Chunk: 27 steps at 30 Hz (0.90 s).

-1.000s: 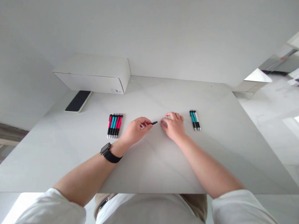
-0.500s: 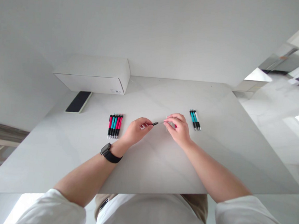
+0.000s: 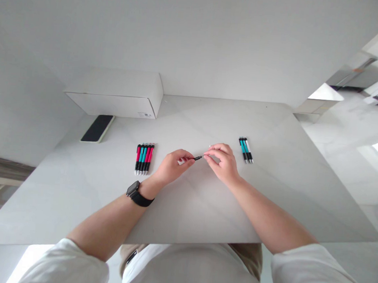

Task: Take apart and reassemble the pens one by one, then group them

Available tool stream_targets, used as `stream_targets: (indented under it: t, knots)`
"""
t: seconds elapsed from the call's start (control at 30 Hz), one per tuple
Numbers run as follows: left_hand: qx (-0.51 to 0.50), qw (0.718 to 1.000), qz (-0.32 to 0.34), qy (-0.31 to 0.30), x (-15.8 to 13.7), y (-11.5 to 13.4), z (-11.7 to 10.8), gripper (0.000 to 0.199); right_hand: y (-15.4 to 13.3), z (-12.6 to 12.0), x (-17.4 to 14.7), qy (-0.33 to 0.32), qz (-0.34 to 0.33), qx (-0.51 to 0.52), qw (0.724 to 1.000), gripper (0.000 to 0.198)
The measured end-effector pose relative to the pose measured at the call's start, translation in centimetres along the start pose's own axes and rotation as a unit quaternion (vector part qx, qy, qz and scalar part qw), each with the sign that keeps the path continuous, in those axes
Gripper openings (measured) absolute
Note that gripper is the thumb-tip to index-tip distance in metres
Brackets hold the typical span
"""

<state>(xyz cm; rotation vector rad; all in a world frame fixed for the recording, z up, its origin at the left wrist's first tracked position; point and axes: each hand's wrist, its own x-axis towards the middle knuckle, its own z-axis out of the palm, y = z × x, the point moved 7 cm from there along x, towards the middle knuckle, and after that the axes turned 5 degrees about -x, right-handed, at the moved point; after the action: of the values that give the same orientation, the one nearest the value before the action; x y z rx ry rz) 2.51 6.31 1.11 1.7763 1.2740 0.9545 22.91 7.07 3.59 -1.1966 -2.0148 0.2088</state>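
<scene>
My left hand (image 3: 175, 163), with a black watch (image 3: 139, 194) on its wrist, is closed in a pinch on a black pen part (image 3: 197, 158) that points to the right. My right hand (image 3: 222, 162) is also pinched, its fingertips touching or almost touching the part's right end. What those fingertips hold is too small to make out. A small white tip (image 3: 210, 146) shows at the right hand's far side. Left of my hands lies a row of several red and teal pens (image 3: 144, 159). To the right are three pens (image 3: 246, 150), two teal and one white.
A white box (image 3: 113, 105) stands at the back left against the wall. In front of it a phone (image 3: 97, 128) lies face up. The white table (image 3: 183, 219) has its near edge close to my body.
My right fingertips have come to the black pen part's end, closing the small gap. The thin white stick by the right hand is now mostly out of sight. Both rows of pens stay put.
</scene>
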Motion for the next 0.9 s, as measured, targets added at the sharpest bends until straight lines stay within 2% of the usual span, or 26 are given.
stream_targets:
  t: [0.17, 0.37, 0.63, 0.9]
  knots:
    - [-0.018, 1.000, -0.013, -0.002, 0.1, -0.3, 0.0, 0.028, -0.5, 0.3, -0.1, -0.022, -0.030, -0.011, 0.999, 0.018]
    - [-0.100, 0.993, -0.063, 0.008, 0.2, -1.3, -0.3, 0.038, 1.1, -0.9, 0.1, -0.035, 0.004, -0.066, 0.997, 0.025]
    - [-0.191, 0.978, -0.081, 0.028, 0.5, -2.4, -0.5, 0.036, 1.9, 1.2, -1.2, -0.187, -0.005, -0.198, 0.962, 0.016]
    - [-0.187, 0.979, -0.079, 0.025, 0.5, -2.3, -0.5, 0.034, 0.8, 2.7, -1.8, -0.247, -0.068, -0.190, 0.948, 0.009]
